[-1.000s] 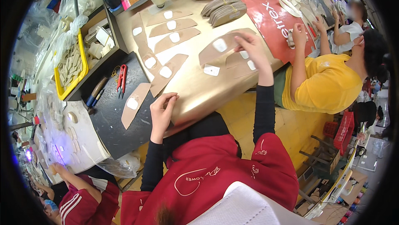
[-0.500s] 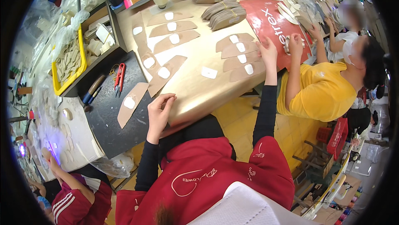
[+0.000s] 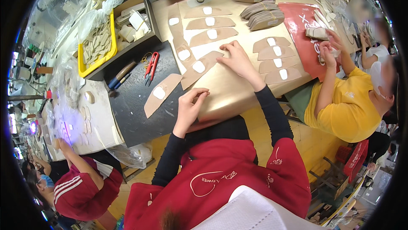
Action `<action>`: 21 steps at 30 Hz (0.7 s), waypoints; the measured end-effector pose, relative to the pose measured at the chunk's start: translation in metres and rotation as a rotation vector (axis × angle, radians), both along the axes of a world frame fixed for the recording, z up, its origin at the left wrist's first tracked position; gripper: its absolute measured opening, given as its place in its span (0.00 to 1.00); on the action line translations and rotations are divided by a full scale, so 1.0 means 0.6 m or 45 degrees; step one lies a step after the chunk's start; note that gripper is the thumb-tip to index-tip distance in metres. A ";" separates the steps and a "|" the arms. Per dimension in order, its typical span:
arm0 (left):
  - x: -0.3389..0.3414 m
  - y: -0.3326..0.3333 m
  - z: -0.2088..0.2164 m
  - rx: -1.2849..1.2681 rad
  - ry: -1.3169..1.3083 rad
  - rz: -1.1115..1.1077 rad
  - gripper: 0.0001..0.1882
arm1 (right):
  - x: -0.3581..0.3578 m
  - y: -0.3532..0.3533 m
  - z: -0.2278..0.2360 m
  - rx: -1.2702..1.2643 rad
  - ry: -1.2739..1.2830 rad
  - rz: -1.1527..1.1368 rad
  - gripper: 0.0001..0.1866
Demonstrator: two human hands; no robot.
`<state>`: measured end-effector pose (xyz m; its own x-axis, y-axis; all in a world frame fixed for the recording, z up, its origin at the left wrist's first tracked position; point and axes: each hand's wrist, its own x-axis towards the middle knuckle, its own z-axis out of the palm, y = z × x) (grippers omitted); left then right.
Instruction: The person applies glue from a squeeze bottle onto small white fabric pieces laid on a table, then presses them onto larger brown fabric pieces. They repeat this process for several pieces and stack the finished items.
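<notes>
Over the gold table (image 3: 231,90), right hand (image 3: 239,62) beside a tan piece (image 3: 208,63)

Thumb and fingertips stand parted by the upper tip of the piece, which lies slanting on the table, white patch (image 3: 198,66) facing up; from here I can't tell whether they touch. And the left hand (image 3: 190,106), near the table's front edge: loosely curled, tips close together, no thing showing between them, though something small could be hidden there. Watch that lower end! It lies right by another piece (image 3: 165,95) on the black mat (image 3: 136,121), so a sideways drag might push both askew. Pulling on the tip alone could bend the tan piece, and if its patch is only loosely set, it might slip. Farther left, red snips (image 3: 151,67): a wide left sweep could knock them.
</notes>
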<state>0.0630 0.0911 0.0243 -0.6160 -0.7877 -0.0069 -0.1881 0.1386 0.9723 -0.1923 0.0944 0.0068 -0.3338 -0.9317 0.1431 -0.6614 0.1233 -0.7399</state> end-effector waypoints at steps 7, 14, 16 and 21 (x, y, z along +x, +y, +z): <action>0.002 0.001 -0.002 0.047 0.003 -0.006 0.07 | 0.027 -0.001 0.027 0.035 -0.404 0.051 0.09; 0.000 0.003 -0.008 0.005 -0.003 0.029 0.06 | -0.060 0.132 0.042 -0.239 -0.945 -0.267 0.11; 0.000 0.003 -0.007 -0.010 -0.007 0.014 0.06 | -0.098 0.171 0.040 -0.314 -0.919 -0.413 0.13; 0.002 0.004 -0.001 -0.041 -0.022 -0.002 0.06 | -0.175 0.260 0.039 -0.374 -0.854 -0.727 0.16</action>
<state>0.0639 0.0934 0.0235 -0.6175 -0.7865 0.0077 -0.2044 0.1699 0.9640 -0.2974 0.2503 0.0305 -0.8293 -0.5573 -0.0417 0.0195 0.0457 -0.9988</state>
